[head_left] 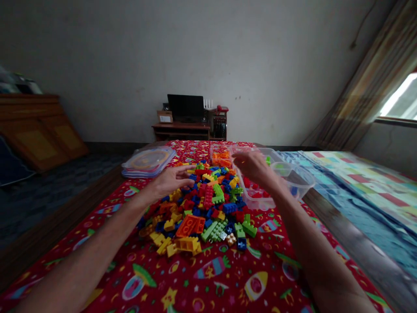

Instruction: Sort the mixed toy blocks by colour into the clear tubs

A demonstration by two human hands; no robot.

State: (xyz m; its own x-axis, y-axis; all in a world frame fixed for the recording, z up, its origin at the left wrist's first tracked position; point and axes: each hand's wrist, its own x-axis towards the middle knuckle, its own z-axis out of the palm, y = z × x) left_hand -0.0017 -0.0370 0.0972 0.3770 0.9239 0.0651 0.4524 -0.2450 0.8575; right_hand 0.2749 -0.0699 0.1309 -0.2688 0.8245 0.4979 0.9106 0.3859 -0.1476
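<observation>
Right, notes off the head feed, left to right. Far left: a wooden cabinet (42,126) stands against the wall.

Next in, a stack of clear lids (148,161) lies at the far left corner of the red rocket-print cloth (228,278) that covers the surface.

Left hand (171,180): palm down, fingers stretched out loose and flat, tips at the far left edge of the pile of blocks (202,204). I see nothing gripped in it.

The pile sits mid-cloth between the two forearms, with red, blue, yellow, green and orange pieces mixed and a few strays along its near edge. Just behind the pile is a clear tub of orange blocks (221,157). Far back against the wall there is a low desk (182,128) with a dark screen (185,106) on it.

Right hand (252,167): raised over the tub of red blocks (257,204), fingers drawn together and bent downward. I cannot tell whether a block sits between them. That tub stands just right of the pile, up against it, with its red pieces on the bottom.

A rounder clear bowl (301,178) sits just beside it, further right. Past the surface's dark edge lies a patchwork blanket (358,182). A curtain (368,82) and a bright window (400,102) are at top right.
</observation>
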